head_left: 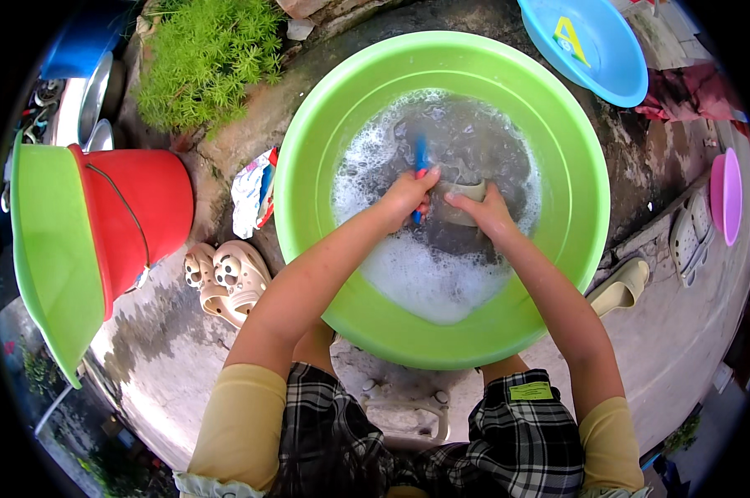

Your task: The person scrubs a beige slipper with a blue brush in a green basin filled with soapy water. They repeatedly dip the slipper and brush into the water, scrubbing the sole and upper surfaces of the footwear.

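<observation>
A large green basin (441,344) holds grey, soapy water (429,282) with white foam round its edge. Near the middle of it, my left hand (408,197) is closed round the blue handle of a brush (421,153); the bristles cannot be made out. Beside it, my right hand (485,211) grips a beige slipper (464,192), thumb on its upper edge and fingers hidden. The slipper lies partly in the murky water, so its lower part does not show.
At the left stand a red bucket (146,199), a green basin (47,241) and a pair of beige clogs (240,270). On the right lie a beige slide (622,286), a pale clog (687,241) and a pink basin (727,197). A blue basin (624,66) sits at the back right.
</observation>
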### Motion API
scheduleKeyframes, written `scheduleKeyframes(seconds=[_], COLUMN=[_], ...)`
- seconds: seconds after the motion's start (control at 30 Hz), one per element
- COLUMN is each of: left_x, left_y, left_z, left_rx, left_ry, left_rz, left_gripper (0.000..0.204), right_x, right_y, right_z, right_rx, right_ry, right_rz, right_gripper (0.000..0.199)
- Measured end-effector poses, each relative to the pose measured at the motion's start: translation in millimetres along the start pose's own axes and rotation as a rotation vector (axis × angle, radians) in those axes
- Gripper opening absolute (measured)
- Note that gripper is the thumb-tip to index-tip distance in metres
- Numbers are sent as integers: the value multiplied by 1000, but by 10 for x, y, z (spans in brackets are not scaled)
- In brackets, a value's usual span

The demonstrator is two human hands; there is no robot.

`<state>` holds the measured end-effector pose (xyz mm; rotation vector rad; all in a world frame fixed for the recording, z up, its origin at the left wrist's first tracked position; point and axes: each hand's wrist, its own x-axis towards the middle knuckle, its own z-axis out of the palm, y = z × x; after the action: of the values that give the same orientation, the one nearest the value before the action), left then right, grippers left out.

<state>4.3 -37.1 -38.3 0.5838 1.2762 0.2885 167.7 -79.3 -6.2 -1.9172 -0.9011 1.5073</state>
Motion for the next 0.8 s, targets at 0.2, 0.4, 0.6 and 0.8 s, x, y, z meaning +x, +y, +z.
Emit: scheduleKeyframes(seconds=[0.2, 0.4, 0.6, 0.8], left_x=[-248, -448, -252, -123], left_y=[175, 255, 246, 177], left_z=[97, 77, -158, -157], left_rx=[-76, -163, 426, 1019], left_ry=[-58, -105, 233, 532], left_rz=[151, 242, 215, 226], left_gripper=[22, 23, 26, 61], right_x=[20, -203, -180, 11], right_y=[43, -404, -481, -167], right_z=[-186, -287, -329, -355], right_rx=[245, -105, -565, -1003], right_ry=[-13, 71, 320, 249], right_rz=[-63, -459, -625, -311], right_gripper=[67, 60, 64, 61])
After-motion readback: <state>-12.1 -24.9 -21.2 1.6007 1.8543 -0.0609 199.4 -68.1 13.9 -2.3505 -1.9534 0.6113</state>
